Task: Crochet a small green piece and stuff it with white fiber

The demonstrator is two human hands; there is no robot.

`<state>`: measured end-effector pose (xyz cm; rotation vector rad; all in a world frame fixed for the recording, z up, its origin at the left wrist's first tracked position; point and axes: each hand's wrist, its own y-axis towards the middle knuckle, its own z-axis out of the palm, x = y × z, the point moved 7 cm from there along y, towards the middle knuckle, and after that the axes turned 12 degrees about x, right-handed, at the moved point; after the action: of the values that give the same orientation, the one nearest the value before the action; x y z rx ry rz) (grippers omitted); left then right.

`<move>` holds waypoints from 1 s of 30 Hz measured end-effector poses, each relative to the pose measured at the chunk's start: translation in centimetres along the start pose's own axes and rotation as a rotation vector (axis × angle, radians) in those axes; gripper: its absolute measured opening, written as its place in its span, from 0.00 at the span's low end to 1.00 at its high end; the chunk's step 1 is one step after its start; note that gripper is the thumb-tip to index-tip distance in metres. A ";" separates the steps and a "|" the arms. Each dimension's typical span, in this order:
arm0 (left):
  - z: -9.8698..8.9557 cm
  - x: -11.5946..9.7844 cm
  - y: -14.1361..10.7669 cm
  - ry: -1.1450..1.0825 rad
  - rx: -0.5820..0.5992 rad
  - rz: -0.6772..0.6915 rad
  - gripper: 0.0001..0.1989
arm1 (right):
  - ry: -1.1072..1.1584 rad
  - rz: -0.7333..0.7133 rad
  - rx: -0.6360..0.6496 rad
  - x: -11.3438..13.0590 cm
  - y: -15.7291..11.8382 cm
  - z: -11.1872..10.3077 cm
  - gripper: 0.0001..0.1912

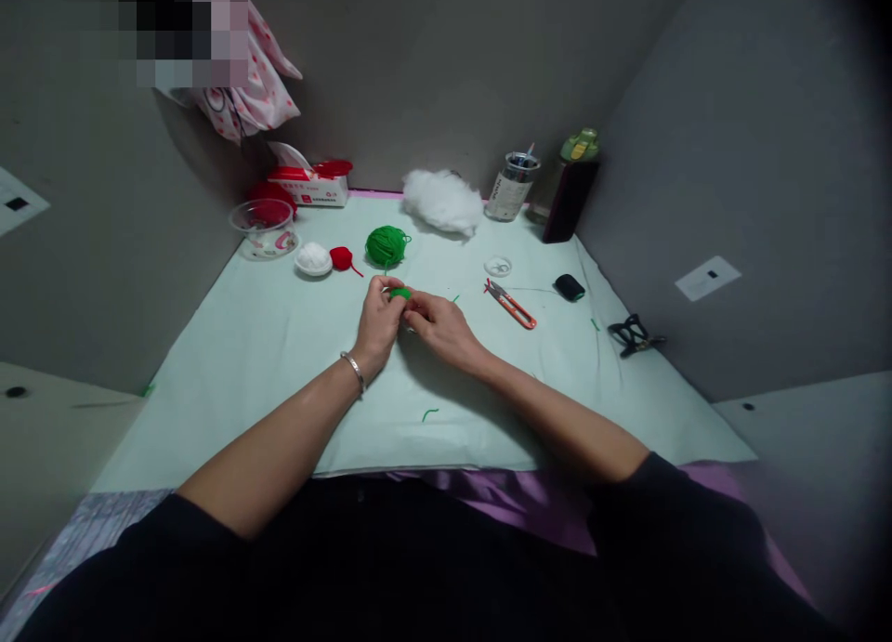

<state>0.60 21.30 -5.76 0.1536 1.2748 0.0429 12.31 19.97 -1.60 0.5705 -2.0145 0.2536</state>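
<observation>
My left hand (380, 324) is closed on a small green yarn piece (400, 293) near the middle of the table. Fingers bent, my right hand (440, 326) meets it from the right and pinches at the same piece; its fingertips partly hide the work. Just beyond the hands lies a green yarn ball (386, 246), with a strand running down toward my left hand. Orange-handled thread snips (512, 306) rest to the right of my hands.
At the back stand a tissue box (321, 189), white stuffing (442, 203), a can (509, 189) and a dark phone (570, 202). Left are a clear tub (268, 238), white yarn (313, 258) and red yarn (341, 257). A black clip (633, 335) lies right.
</observation>
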 end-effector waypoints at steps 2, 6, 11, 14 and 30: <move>0.2 -0.3 -0.1 0.011 0.029 0.024 0.14 | 0.034 0.012 -0.017 -0.5 0.2 -0.4 0.08; 0.9 -0.9 -0.3 0.011 0.105 0.054 0.14 | 0.118 0.024 -0.044 -1.8 0.9 -1.5 0.16; 1.5 -0.7 -0.7 -0.004 0.178 0.041 0.13 | 0.155 0.019 -0.052 -2.7 1.2 -1.9 0.22; 1.5 -0.7 -0.7 -0.007 0.193 0.031 0.12 | 0.132 0.022 -0.047 -3.1 1.2 -1.7 0.23; -1.3 -0.7 1.0 0.026 -0.004 0.090 0.14 | -0.001 -0.110 0.172 0.2 0.5 -0.3 0.11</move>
<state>-0.82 22.29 -5.30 0.2075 1.2930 0.1251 12.21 20.47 -1.23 0.7866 -1.9671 0.3616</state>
